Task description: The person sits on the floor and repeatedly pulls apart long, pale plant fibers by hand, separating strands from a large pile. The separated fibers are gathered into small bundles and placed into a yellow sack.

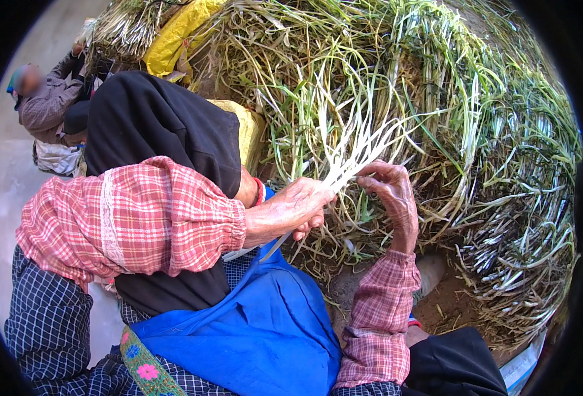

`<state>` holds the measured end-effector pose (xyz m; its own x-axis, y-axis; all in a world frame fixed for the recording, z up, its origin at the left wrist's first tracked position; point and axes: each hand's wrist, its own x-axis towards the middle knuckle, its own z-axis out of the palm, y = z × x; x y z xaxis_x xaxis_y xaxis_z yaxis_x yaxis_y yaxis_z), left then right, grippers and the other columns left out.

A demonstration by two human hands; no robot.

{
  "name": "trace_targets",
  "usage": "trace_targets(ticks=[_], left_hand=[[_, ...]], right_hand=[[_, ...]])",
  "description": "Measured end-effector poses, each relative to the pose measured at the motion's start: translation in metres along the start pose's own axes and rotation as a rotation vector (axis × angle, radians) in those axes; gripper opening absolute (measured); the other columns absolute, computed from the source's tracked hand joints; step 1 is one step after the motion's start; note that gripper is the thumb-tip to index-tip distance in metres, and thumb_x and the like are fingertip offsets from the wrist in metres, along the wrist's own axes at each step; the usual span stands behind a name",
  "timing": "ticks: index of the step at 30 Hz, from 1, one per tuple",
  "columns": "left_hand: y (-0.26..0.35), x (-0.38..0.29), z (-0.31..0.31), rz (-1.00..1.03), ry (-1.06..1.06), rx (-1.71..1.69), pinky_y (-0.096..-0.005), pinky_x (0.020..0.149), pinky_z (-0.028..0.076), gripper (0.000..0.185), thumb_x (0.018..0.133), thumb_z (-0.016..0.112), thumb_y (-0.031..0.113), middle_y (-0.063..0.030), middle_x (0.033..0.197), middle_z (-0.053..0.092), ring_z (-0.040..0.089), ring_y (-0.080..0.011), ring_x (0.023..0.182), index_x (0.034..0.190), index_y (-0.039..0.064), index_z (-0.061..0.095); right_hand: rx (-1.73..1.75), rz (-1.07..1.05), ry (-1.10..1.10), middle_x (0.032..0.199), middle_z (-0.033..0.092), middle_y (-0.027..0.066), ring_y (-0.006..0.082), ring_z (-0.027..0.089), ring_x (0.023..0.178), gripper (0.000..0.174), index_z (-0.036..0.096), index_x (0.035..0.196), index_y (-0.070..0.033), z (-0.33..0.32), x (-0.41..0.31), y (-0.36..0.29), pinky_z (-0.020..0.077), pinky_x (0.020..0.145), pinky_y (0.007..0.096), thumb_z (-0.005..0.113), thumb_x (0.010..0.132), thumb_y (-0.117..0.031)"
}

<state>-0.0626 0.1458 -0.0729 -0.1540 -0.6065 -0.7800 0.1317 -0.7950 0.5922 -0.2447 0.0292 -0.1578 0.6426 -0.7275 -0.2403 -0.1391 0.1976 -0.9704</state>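
My left hand [291,205], in a red plaid sleeve, is closed around a small bunch of pale green stalks [346,163]. The leaf ends fan out up and to the right, and a few white ends come out below the fist. Beside the bunch, my right hand [390,193] is bent at the wrist, its thumb and fingertips close together at the edge of the stalks. Whether a thin leaf is pinched there cannot be told. Under both hands lie loose green and yellowed leaves [271,54].
A large heap of stalks [519,148] curves around the right side. Bare brown soil [450,297] shows by my foot. A yellow sack [182,34] lies at the upper left, and a yellow block [242,128] beside my knee. Another person [51,104] sits far left.
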Motion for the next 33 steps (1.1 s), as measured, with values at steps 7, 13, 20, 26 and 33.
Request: trace_targets(ticks=[7,13,20,26,33], left_hand=[[0.013,-0.007,0.008,0.036,0.099,0.16,-0.0197,0.037,0.037,0.027,0.094,0.051,0.032,0.0004,0.057,0.052,0.05,-0.0042,0.047,0.086,0.006,0.051],[0.01,-0.004,0.01,0.275,0.2,0.459,-0.0318,0.049,0.04,0.03,0.092,0.05,0.026,-0.0032,0.055,0.051,0.054,-0.0131,0.05,0.077,0.001,0.051],[0.009,-0.005,0.012,0.274,0.191,0.547,-0.0297,0.048,0.04,0.026,0.095,0.048,0.025,-0.0019,0.054,0.051,0.053,-0.0113,0.049,0.087,0.001,0.055],[-0.005,0.001,0.003,0.321,0.133,0.549,-0.0215,0.044,0.035,0.021,0.098,0.047,0.022,0.0054,0.059,0.05,0.05,-0.003,0.05,0.097,0.003,0.055],[0.008,-0.001,0.006,0.117,0.114,0.547,-0.0221,0.041,0.034,0.022,0.097,0.047,0.025,0.0031,0.06,0.054,0.048,-0.0038,0.047,0.102,0.006,0.055]], right_hand=[[0.012,0.004,-0.025,0.072,0.066,0.0035,0.0076,0.056,0.059,0.017,0.069,0.088,0.002,-0.004,0.002,0.003,0.0443,0.057,0.0216,0.067,0.076,-0.01],[-0.076,-0.113,0.355,0.066,0.062,0.0016,0.0048,0.05,0.049,0.022,0.07,0.093,-0.002,-0.016,0.005,0.002,0.0414,0.044,0.0195,0.068,0.083,-0.021],[-0.621,-0.454,0.507,0.088,0.065,0.001,0.0144,0.06,0.084,0.012,0.069,0.091,-0.008,-0.012,0.03,-0.001,0.0482,0.074,0.0286,0.068,0.08,-0.012],[-0.888,-0.538,0.39,0.113,0.061,0.0071,0.0236,0.052,0.114,0.018,0.072,0.092,-0.015,-0.007,0.057,-0.005,0.0432,0.093,0.0373,0.058,0.083,-0.008],[-1.133,-0.501,0.166,0.126,0.055,0.0039,0.0244,0.042,0.128,0.017,0.071,0.093,-0.015,-0.009,0.067,-0.005,0.0379,0.1,0.0393,0.061,0.081,-0.007]])
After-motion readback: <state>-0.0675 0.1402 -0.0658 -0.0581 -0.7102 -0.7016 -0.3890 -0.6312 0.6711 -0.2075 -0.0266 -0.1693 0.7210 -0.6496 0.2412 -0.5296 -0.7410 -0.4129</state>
